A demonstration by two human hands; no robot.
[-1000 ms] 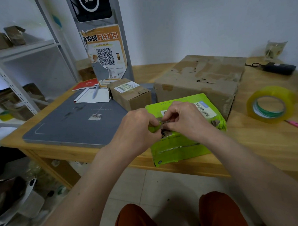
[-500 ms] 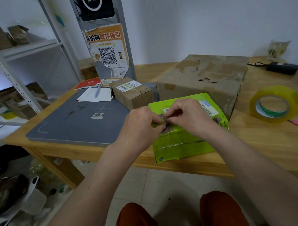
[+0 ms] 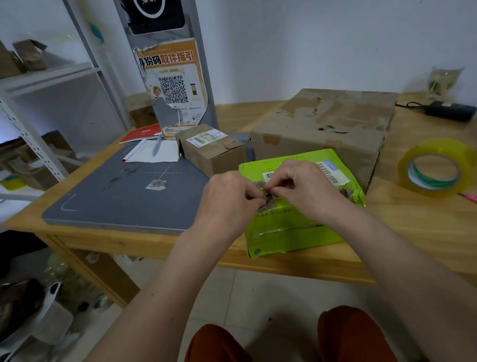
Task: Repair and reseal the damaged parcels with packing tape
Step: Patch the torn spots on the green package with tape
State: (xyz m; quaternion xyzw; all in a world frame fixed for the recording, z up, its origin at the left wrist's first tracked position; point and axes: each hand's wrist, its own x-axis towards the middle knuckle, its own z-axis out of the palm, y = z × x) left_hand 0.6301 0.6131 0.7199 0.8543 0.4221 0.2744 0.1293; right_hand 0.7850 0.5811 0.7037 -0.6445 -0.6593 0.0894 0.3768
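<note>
A bright green plastic mailer (image 3: 291, 230) with a barcode label lies at the front edge of the wooden table (image 3: 425, 227), its top torn open in a ragged hole. My left hand (image 3: 227, 200) and my right hand (image 3: 306, 186) meet over that tear, and the fingertips of both pinch the torn green film at its edges. A roll of clear packing tape (image 3: 433, 168) lies flat on the table to the right, apart from both hands. A small cardboard box (image 3: 214, 149) and a large worn cardboard box (image 3: 325, 125) stand behind the mailer.
A grey mat (image 3: 117, 197) covers the table's left part, with a notepad and pen (image 3: 154, 151) at its back. A kiosk post with a QR poster (image 3: 173, 85) rises behind. A black device with cable (image 3: 450, 111) sits far right, metal shelving (image 3: 23, 108) stands left.
The view has shifted slightly. Both hands stay on the tear in the green mailer, their fingers working the torn film a little closer together.
</note>
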